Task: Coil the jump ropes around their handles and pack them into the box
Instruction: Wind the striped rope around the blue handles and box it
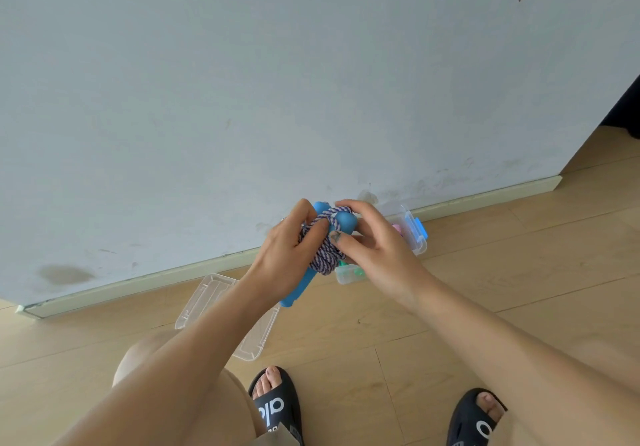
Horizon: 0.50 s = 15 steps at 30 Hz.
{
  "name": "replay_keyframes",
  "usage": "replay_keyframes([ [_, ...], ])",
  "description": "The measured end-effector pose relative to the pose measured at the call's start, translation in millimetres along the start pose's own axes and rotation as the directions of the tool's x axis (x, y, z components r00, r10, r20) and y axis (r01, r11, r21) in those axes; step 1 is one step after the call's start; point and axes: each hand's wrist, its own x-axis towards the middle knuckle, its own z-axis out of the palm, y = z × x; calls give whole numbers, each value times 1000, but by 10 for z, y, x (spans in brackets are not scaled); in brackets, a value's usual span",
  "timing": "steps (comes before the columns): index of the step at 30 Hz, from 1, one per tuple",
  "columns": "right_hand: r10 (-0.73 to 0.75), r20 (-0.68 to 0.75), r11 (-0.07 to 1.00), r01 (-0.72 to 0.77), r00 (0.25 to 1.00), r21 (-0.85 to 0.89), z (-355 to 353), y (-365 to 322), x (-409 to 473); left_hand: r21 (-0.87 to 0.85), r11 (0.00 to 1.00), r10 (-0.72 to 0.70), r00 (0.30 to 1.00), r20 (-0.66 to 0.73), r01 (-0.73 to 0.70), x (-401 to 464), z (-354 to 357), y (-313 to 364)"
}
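- Left hand point(289, 244) grips the blue handles point(304, 277) together with the rope point(323, 257) coiled round them; I read the thumb laid over the turns as a clamp so the coil cannot slacken.
- Right hand point(372, 237) pinches the rope at the top of the handles, fingers curled on the last turn. My judgement: I am tucking or locking the free end, the final step of coiling.
- The bundle is held in the air, above the floor point(450, 307) and just in front of the box point(414, 237).
- The box stands open on the floor against the wall point(311, 82), part hidden by the right hand. Pink and green items show inside; I cannot tell what they are.
- The lid point(214, 295) lies on the floor left of the box, partly under my left forearm, leaving the box opening free for packing.
- Next call: secure the end, then lower the bundle into the box. Risk: the coil springing loose on release.
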Motion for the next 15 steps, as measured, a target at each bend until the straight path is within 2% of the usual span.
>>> replay_keyframes([
  [5,-112,-19,989,109,994,-102,30,38,23,-51,997,-47,997,61,50,-34,26,-18],
  [10,-156,-67,968,139,985,-210,-3,67,70,188,975,125,992,-16,-120,4,-48,-43],
  [13,-135,-40,968,123,990,-218,-41,79,97,177,971,159,987,18,-160,94,-164,-3],
  [15,-118,-9,969,113,993,-218,-59,83,103,177,976,115,991,68,-125,134,-196,25],
])
